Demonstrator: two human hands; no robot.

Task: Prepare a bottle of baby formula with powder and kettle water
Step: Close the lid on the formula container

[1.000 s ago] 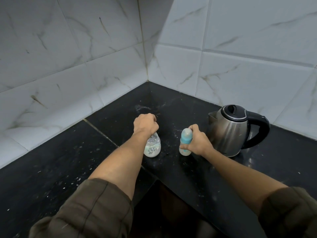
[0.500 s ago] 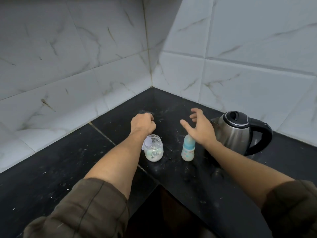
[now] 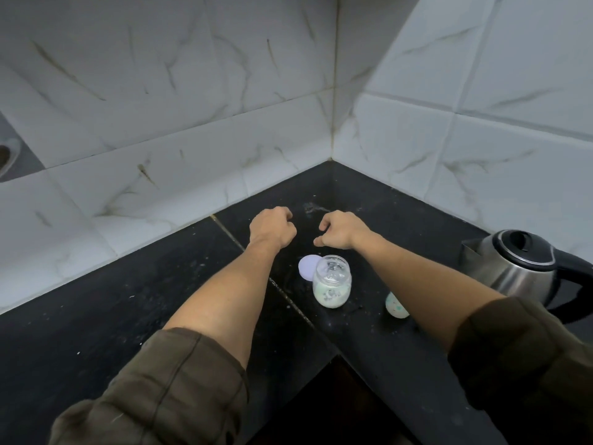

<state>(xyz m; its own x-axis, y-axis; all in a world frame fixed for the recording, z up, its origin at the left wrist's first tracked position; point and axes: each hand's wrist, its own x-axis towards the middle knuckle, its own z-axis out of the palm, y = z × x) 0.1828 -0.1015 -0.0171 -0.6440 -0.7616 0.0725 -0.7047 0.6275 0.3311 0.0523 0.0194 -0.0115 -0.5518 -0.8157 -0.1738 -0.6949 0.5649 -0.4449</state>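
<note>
A small clear jar (image 3: 332, 285) with whitish powder at its bottom stands open on the black counter (image 3: 96, 316). Its pale lilac lid (image 3: 308, 266) lies flat just left of it. The baby bottle (image 3: 397, 305) stands to the right, mostly hidden under my right forearm. A steel kettle (image 3: 519, 268) with a black lid and handle sits at the right edge. My left hand (image 3: 272, 229) hovers beyond the jar, fingers curled in, holding nothing. My right hand (image 3: 340, 231) hangs beside it, fingers loosely curled, also holding nothing.
White marble-look tiled walls (image 3: 192, 139) meet in a corner behind the hands. The counter's front edge forms an inner corner near the bottom middle, with a dark gap (image 3: 337, 412) below. White specks dot the counter surface.
My right hand let go of the baby bottle and swung left over the jar. My left hand lifted off the jar. The view tilted upward, so everything sits lower in frame.
</note>
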